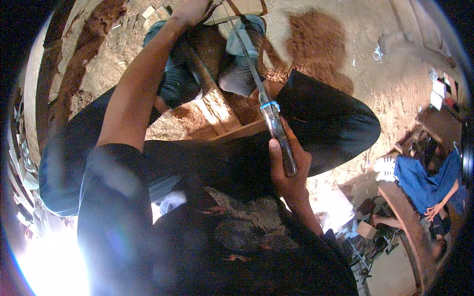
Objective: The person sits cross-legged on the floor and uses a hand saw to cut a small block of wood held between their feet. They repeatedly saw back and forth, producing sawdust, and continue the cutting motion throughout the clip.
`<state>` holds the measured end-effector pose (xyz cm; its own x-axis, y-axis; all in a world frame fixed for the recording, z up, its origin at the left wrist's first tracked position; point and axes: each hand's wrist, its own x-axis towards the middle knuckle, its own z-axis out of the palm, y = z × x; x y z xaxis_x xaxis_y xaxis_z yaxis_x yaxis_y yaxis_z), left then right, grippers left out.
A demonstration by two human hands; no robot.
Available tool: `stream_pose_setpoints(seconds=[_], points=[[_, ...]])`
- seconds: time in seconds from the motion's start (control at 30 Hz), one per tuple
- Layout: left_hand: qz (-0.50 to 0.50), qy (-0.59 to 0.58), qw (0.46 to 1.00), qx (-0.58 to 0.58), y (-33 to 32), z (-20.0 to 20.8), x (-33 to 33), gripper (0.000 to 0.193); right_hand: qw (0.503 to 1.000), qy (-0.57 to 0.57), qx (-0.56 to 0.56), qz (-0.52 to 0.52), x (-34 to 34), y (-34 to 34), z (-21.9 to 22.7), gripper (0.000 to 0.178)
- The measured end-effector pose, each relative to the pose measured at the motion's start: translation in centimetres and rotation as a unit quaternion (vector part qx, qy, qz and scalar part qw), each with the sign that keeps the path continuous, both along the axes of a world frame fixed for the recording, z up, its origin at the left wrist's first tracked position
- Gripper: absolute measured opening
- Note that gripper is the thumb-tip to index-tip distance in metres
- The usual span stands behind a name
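Head view: my left hand [190,11] reaches far forward, resting on a wooden piece [237,10] by my feet; whether its fingers are spread I cannot tell. My right hand [289,170], nearer my lap, has fingers wrapped around the handle of a long blade [249,64] that points forward toward the left fingers.

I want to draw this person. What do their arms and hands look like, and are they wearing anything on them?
Both hands are bare, with no gloves, rings or watch showing. The left arm has a short dark sleeve that ends above the elbow, leaving the forearm uncovered up to the left hand. The right hand and its forearm are bare too, with dark cloth near the elbow.
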<state>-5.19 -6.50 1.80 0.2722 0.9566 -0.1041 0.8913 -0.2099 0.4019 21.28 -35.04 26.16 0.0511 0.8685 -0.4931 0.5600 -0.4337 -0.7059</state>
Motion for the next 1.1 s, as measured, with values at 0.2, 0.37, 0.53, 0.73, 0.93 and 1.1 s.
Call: stream_pose_setpoints(seconds=[0.2, 0.37, 0.53, 0.73, 0.93, 1.1], points=[[-0.004, 0.027, 0.999, -0.047, 0.5, -0.3, -0.2, 0.060, 1.000, -0.021, 0.010, -0.004, 0.5, -1.6, 0.3, 0.051], [-0.035, 0.003, 0.997, -0.062, 1.2, -0.1, 0.1, 0.059, 0.999, 0.000, 0.049, -0.023, -0.6, -1.2, -0.9, 0.042], [-0.026, -0.007, 0.999, -0.020, 0.7, -0.2, -0.7, 0.057, 0.998, -0.019, 0.053, 0.008, -0.1, -1.4, -0.5, 0.043], [-0.053, 0.002, 0.999, -0.005, 1.0, -0.6, -0.9, 0.055, 0.999, -0.027, 0.017, 0.007, 0.3, -1.7, -0.4, 0.050], [-0.046, 0.051, 0.998, -0.001, -0.3, -0.2, 0.3, 0.048, 0.999, -0.035, 0.028, -0.017, 0.4, -2.7, 1.2, 0.045], [-0.014, 0.069, 0.996, -0.059, -0.4, 0.1, 0.4, 0.042, 0.997, -0.031, 0.068, 0.002, -0.1, -3.0, 1.0, 0.045]])
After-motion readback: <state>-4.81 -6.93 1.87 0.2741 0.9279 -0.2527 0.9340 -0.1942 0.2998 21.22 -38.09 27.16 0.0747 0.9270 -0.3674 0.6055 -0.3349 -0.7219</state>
